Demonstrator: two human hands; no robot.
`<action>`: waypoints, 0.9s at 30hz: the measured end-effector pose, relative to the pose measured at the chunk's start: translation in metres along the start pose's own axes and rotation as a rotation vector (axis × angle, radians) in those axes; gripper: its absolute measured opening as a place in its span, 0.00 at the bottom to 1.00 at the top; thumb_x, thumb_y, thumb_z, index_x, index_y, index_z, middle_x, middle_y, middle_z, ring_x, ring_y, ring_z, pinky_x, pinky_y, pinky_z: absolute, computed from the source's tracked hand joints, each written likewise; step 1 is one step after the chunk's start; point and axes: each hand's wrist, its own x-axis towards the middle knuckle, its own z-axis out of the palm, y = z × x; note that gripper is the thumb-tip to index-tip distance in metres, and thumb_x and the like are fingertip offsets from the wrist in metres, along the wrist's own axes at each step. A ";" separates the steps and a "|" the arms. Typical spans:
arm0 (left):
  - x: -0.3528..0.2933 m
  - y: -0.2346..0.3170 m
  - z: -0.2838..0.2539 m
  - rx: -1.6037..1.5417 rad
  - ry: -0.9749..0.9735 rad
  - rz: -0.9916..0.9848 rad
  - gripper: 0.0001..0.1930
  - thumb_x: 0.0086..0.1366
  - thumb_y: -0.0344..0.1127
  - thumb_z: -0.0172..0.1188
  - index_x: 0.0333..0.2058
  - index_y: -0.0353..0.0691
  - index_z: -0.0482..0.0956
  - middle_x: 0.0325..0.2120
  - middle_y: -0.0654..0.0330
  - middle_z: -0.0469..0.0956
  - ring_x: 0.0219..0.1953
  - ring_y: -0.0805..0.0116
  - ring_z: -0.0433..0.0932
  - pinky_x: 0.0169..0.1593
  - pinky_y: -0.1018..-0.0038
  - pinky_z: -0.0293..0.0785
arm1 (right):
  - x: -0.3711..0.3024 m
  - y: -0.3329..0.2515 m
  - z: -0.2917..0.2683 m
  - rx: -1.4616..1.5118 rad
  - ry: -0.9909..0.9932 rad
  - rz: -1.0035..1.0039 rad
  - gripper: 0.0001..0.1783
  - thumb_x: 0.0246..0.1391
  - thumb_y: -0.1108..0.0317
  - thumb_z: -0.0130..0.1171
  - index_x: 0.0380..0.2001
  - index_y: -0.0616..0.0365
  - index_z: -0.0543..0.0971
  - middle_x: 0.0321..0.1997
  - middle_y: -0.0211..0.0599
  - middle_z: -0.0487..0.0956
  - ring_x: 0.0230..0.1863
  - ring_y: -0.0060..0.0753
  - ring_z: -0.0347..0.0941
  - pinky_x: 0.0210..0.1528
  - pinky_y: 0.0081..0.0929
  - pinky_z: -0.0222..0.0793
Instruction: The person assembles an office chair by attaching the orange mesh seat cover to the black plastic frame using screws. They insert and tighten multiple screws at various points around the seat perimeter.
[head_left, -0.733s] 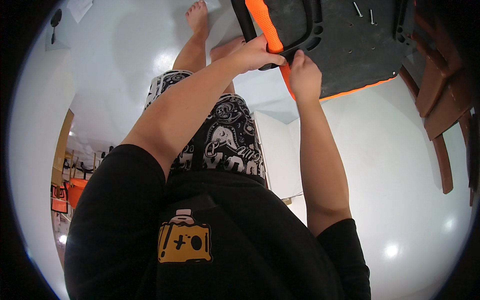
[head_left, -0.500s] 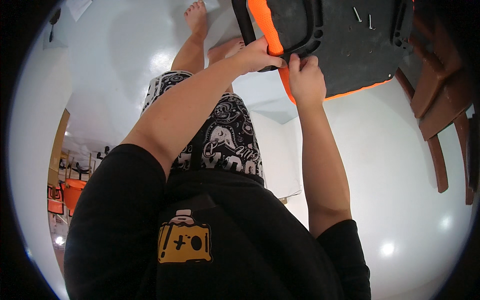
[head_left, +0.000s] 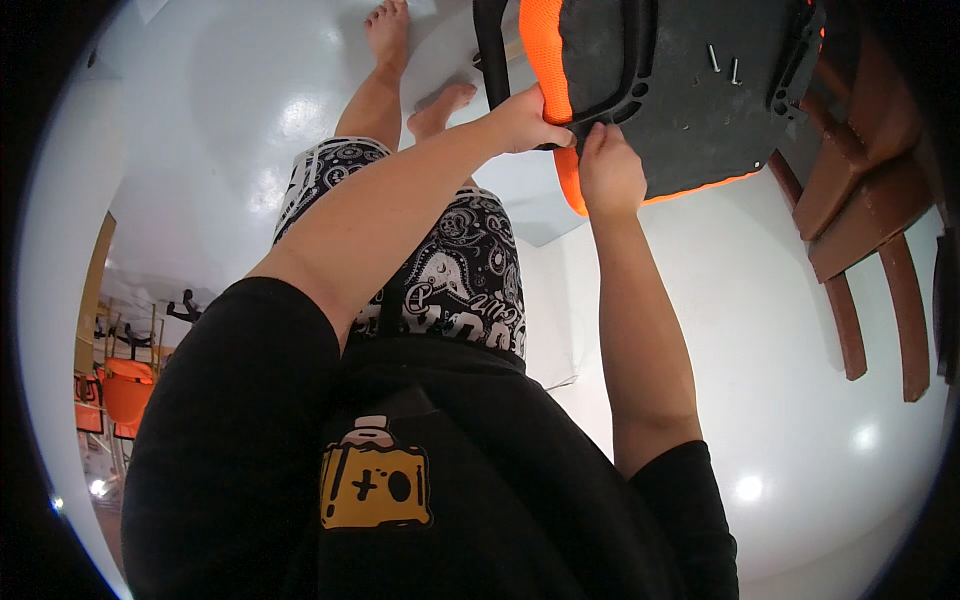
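Observation:
A chair seat (head_left: 700, 125) shows its black underside at the upper right, with orange mesh along its edge. A black armrest (head_left: 488, 45) with a flat mounting bracket (head_left: 638, 45) lies along the seat's left side. My left hand (head_left: 522, 122) is wrapped round the armrest at the near left corner of the seat. Right beside it, my right hand (head_left: 613, 180) has its fingers pinched together at the bracket's near end; what they hold is hidden. Two silver bolts, a left one (head_left: 713, 58) and a right one (head_left: 735, 71), are on the underside beyond my right hand.
Brown furniture with slanted legs (head_left: 870, 215) stands close to the seat on the right. Orange chairs (head_left: 128, 390) are far off at the left. My bare feet (head_left: 387, 35) are on the glossy pale floor (head_left: 240, 110), left of the armrest.
The view has shifted slightly, and the brown furniture appears a little farther left. Both hands stay at the bracket's near end; the right hand's fingers have turned slightly.

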 end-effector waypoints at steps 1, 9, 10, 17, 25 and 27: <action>0.003 -0.005 0.001 0.007 -0.017 0.002 0.29 0.45 0.31 0.66 0.47 0.36 0.65 0.38 0.59 0.73 0.39 0.70 0.71 0.44 0.75 0.67 | 0.012 0.018 0.016 0.235 -0.076 0.130 0.19 0.56 0.53 0.40 0.32 0.61 0.69 0.28 0.44 0.76 0.30 0.45 0.74 0.33 0.41 0.67; -0.004 0.004 -0.001 0.067 0.020 0.002 0.31 0.45 0.31 0.66 0.49 0.37 0.63 0.38 0.57 0.73 0.41 0.66 0.72 0.46 0.74 0.68 | -0.008 -0.011 -0.010 -0.218 -0.011 -0.044 0.18 0.56 0.54 0.40 0.33 0.60 0.67 0.31 0.49 0.77 0.35 0.52 0.74 0.35 0.44 0.69; -0.005 0.006 0.000 0.060 0.019 -0.009 0.31 0.45 0.30 0.66 0.49 0.37 0.63 0.39 0.57 0.73 0.41 0.66 0.72 0.46 0.73 0.68 | -0.007 -0.010 -0.009 -0.263 -0.016 -0.035 0.17 0.56 0.55 0.40 0.33 0.60 0.67 0.31 0.48 0.77 0.34 0.51 0.74 0.34 0.44 0.68; 0.000 -0.010 0.000 0.038 0.055 0.004 0.33 0.44 0.28 0.66 0.50 0.38 0.62 0.41 0.55 0.73 0.43 0.66 0.73 0.47 0.73 0.68 | 0.015 0.020 0.030 0.268 -0.170 0.256 0.16 0.58 0.55 0.37 0.27 0.56 0.66 0.19 0.35 0.71 0.19 0.36 0.67 0.22 0.31 0.62; -0.007 0.000 -0.004 0.108 0.067 -0.072 0.33 0.45 0.30 0.66 0.51 0.38 0.61 0.42 0.55 0.73 0.44 0.65 0.73 0.48 0.73 0.68 | -0.009 -0.022 0.002 -0.202 -0.040 0.040 0.17 0.57 0.56 0.39 0.30 0.59 0.67 0.32 0.51 0.77 0.36 0.53 0.75 0.34 0.46 0.69; -0.007 -0.002 -0.004 0.094 0.063 -0.062 0.33 0.45 0.30 0.66 0.51 0.38 0.61 0.41 0.55 0.74 0.44 0.65 0.73 0.49 0.73 0.68 | -0.003 -0.012 0.015 -0.124 -0.010 0.049 0.17 0.57 0.56 0.38 0.31 0.60 0.67 0.31 0.51 0.77 0.35 0.54 0.74 0.34 0.46 0.68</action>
